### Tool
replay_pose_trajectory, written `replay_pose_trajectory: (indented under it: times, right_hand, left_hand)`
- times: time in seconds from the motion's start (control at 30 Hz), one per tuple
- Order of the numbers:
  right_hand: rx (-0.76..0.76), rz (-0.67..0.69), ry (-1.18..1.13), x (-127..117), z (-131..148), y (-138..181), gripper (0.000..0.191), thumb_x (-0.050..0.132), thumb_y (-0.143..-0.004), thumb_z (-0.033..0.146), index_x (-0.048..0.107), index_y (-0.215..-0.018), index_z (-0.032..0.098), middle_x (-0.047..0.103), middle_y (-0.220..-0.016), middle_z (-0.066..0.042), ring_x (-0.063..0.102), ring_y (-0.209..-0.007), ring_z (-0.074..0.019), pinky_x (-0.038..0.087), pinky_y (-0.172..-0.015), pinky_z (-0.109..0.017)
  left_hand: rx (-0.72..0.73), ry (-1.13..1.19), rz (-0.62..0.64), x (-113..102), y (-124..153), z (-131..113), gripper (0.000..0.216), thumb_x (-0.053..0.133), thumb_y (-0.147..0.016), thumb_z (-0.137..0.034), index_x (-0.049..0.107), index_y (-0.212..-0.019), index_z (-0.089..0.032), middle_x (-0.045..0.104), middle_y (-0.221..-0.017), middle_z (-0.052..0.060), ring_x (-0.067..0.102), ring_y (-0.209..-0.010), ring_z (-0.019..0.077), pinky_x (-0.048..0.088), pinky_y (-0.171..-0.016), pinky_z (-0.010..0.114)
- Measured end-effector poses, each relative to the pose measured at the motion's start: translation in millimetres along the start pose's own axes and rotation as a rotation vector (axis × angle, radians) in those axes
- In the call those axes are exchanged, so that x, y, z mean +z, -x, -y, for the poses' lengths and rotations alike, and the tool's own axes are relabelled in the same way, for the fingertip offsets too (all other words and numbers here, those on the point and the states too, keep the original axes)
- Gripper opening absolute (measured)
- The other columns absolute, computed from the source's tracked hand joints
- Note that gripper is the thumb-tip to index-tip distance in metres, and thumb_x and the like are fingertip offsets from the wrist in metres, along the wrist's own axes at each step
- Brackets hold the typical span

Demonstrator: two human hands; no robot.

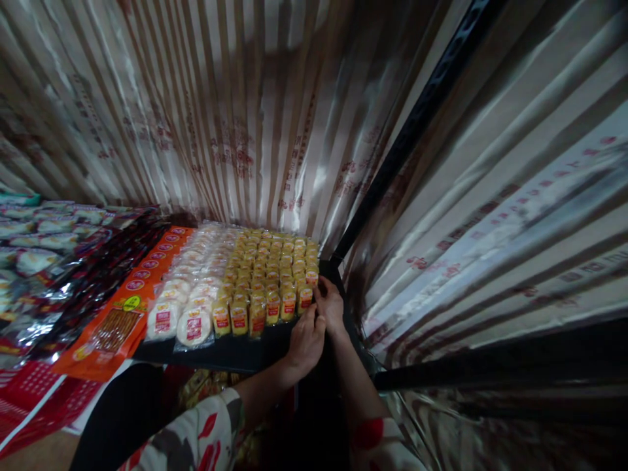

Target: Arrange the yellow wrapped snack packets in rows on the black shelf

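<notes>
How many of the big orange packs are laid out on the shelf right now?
1 row of orange packs, overlapping so only the front one shows whole; I count about 8 red labels, left of the white round packs. Some may be hidden. Both hands are elsewhere.

dim overall | glare on foil | edges warped, blurred

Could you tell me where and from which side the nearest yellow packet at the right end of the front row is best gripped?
Probably by its top edge, from above and the right. The yellow packet stands packed against its neighbours on the left, while its right side is free at the black shelf edge, where the right hand and left hand already are.
</notes>
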State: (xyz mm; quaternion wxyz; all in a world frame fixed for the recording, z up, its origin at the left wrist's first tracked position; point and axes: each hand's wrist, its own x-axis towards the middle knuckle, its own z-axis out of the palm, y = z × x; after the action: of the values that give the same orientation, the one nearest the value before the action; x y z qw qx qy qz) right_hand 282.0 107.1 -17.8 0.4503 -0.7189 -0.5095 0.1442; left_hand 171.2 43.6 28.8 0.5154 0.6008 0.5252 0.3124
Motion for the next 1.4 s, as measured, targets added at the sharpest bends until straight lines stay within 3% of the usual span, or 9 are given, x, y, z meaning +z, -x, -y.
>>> replay_pose_trajectory:
  times: [0.3, 0.47, 0.63, 0.77, 0.9, 1.2, 1.4]
  right_hand:
    - [0.052, -0.021, -0.075, 1.8, 5.2, 3.6, 0.023, 0.047, -0.073, 0.042, 0.054, -0.079, 0.021, 0.061, -0.08, -0.004, 0.056, -0.073, -0.0185, 0.044, -0.074, -0.032]
    - [0.03, 0.005, -0.027, -1.8, 6.1, 3.4, 0.027, 0.047, -0.073, 0.045, 0.057, -0.081, 0.021, 0.062, -0.082, -0.005, 0.056, -0.077, -0.0197, 0.043, -0.076, -0.032]
    - [0.049, -0.011, 0.008, -0.3, 6.9, 6.1, 0.029, 0.044, -0.074, 0.044, 0.058, -0.081, 0.02, 0.063, -0.082, -0.006, 0.057, -0.074, -0.0198, 0.043, -0.073, -0.032]
    - [0.004, 0.008, 0.043, -0.8, 7.9, 7.3, 0.032, 0.042, -0.075, 0.043, 0.06, -0.085, 0.019, 0.065, -0.085, -0.007, 0.058, -0.077, -0.0199, 0.044, -0.076, -0.032]
    - [0.013, -0.06, 0.07, 0.3, 5.8, 12.1, 0.04, 0.044, -0.074, 0.043, 0.061, -0.095, 0.013, 0.064, -0.093, -0.013, 0.058, -0.085, -0.0224, 0.044, -0.08, -0.035]
    - [0.041, -0.155, 0.048, -5.7, 14.8, 48.9, 0.041, 0.042, -0.075, 0.038, 0.063, -0.097, 0.011, 0.062, -0.098, -0.015, 0.055, -0.093, -0.0249, 0.042, -0.086, -0.039]
    - [-0.045, -0.177, 0.017, -0.6, 30.2, 86.5, 0.039, 0.039, -0.078, 0.037, 0.063, -0.098, 0.012, 0.06, -0.1, -0.014, 0.054, -0.094, -0.0223, 0.043, -0.085, -0.036]
  left_hand:
    - [0.041, -0.028, -0.001, -0.9, -1.7, 9.6, 0.045, 0.034, -0.084, -0.026, 0.05, -0.123, -0.009, 0.051, -0.13, 0.013, 0.044, -0.123, 0.02, 0.028, -0.107, 0.031]
    - [0.058, -0.02, -0.034, -2.8, 0.1, 7.7, 0.041, 0.035, -0.084, -0.024, 0.054, -0.118, -0.014, 0.057, -0.124, 0.009, 0.049, -0.117, 0.0188, 0.031, -0.104, 0.029]
    - [0.045, -0.061, -0.009, -5.6, 1.1, 8.7, 0.042, 0.035, -0.083, -0.023, 0.053, -0.119, -0.01, 0.055, -0.126, 0.013, 0.049, -0.118, 0.0211, 0.032, -0.105, 0.031]
    - [0.066, -0.076, -0.022, -5.9, 1.6, 13.0, 0.038, 0.037, -0.083, -0.022, 0.055, -0.116, -0.016, 0.058, -0.123, 0.009, 0.05, -0.116, 0.0203, 0.033, -0.104, 0.033]
    - [0.123, -0.131, -0.037, -8.5, 5.4, 18.2, 0.035, 0.036, -0.084, -0.022, 0.057, -0.111, -0.016, 0.06, -0.118, 0.008, 0.053, -0.112, 0.0179, 0.036, -0.102, 0.03]
    - [0.107, -0.191, -0.046, -21.4, 29.3, 20.9, 0.032, 0.036, -0.083, -0.018, 0.06, -0.104, -0.014, 0.063, -0.11, 0.009, 0.057, -0.105, 0.0178, 0.04, -0.098, 0.03]
    - [0.058, -0.191, -0.055, -33.0, 47.1, 32.7, 0.035, 0.042, -0.074, -0.008, 0.061, -0.103, -0.015, 0.063, -0.108, 0.009, 0.059, -0.1, 0.0179, 0.043, -0.093, 0.03]
